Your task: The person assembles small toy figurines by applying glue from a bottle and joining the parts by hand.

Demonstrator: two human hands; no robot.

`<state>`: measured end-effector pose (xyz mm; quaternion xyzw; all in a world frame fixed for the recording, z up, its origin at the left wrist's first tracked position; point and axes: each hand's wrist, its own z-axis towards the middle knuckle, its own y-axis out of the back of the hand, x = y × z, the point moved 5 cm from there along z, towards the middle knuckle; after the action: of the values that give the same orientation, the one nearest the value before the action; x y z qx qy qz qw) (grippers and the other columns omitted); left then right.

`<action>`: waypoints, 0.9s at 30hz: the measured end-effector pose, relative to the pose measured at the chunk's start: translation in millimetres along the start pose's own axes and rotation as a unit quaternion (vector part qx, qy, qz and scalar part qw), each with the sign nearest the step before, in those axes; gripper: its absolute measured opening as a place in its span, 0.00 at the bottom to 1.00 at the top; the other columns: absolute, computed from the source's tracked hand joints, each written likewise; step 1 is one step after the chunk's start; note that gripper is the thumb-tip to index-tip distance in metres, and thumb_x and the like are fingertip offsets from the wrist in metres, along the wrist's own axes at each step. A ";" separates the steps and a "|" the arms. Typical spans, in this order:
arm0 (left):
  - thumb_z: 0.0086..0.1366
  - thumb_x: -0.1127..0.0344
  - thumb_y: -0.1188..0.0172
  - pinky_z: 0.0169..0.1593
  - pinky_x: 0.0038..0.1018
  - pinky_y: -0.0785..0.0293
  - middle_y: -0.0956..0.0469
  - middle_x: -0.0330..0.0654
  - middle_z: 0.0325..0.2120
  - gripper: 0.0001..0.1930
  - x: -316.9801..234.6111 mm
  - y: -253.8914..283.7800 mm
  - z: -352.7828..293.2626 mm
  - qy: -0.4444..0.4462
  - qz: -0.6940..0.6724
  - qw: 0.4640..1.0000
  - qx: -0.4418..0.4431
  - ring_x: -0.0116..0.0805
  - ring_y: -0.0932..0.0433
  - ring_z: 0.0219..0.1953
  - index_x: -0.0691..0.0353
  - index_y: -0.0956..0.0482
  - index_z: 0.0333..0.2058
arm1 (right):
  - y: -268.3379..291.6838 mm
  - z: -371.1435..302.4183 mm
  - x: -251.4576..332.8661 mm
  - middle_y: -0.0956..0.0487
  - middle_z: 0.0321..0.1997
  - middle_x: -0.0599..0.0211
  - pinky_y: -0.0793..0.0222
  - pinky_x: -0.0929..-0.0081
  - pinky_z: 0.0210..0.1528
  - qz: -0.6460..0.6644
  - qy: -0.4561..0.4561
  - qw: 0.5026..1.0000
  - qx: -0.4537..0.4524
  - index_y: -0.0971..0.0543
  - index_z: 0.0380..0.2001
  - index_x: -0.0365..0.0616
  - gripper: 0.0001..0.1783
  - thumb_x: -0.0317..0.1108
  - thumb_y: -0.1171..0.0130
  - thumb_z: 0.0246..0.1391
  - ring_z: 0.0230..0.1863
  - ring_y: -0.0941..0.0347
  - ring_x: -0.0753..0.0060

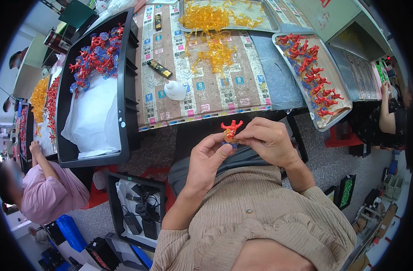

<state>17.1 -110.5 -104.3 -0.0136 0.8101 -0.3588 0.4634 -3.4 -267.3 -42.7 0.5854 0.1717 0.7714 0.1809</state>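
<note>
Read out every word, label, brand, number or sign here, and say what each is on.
Printed table covering: characters on blue and pink squares, partly legible; not copied out.
Nearer black-and-gold tube: label too small to read.
Farther black-and-gold tube: same.
Pale cabinet: red marking, unreadable.
Held red, gold and blue piece: none readable.

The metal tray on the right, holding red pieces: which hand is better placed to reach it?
Probably the right hand: it is nearer that tray than the left hand, though both hold the red-topped piece.
</note>
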 end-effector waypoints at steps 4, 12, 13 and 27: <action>0.63 0.69 0.39 0.49 0.27 0.26 0.22 0.42 0.42 0.16 4.0 1.6 0.6 0.011 0.001 1.000 -0.017 0.26 0.23 0.41 0.68 0.26 0.49 | 2.2 4.2 -6.9 0.22 0.27 0.64 0.28 0.75 0.31 0.022 -0.019 1.000 0.008 0.18 0.32 0.40 0.10 0.20 0.34 0.42 0.29 0.23 0.68; 0.64 0.68 0.40 0.48 0.26 0.24 0.21 0.42 0.40 0.16 2.2 -0.2 3.4 0.010 0.016 1.000 -0.011 0.27 0.22 0.38 0.70 0.26 0.49 | 1.5 5.2 -17.8 0.22 0.27 0.65 0.31 0.78 0.31 0.082 -0.070 0.993 0.039 0.18 0.31 0.39 0.09 0.20 0.34 0.42 0.29 0.25 0.72; 0.64 0.68 0.39 0.47 0.26 0.24 0.21 0.43 0.40 0.16 1.8 0.5 3.6 0.004 0.022 1.000 -0.013 0.27 0.22 0.39 0.70 0.26 0.48 | 0.5 4.8 -19.6 0.21 0.27 0.65 0.31 0.79 0.31 0.096 -0.081 0.991 0.037 0.18 0.31 0.39 0.09 0.20 0.33 0.42 0.29 0.25 0.72; 0.66 0.67 0.42 0.47 0.26 0.24 0.21 0.42 0.40 0.13 8.1 -0.9 1.8 0.025 -0.012 0.999 -0.016 0.28 0.22 0.39 0.68 0.25 0.46 | -4.9 -2.8 -9.2 0.23 0.27 0.62 0.29 0.76 0.30 0.034 -0.008 0.999 -0.026 0.19 0.31 0.39 0.10 0.19 0.34 0.41 0.28 0.24 0.67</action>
<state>13.6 -115.1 -110.3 -0.0222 0.8270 -0.3516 0.4381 -3.4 -267.6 -53.5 0.5921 0.1295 0.7767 0.1712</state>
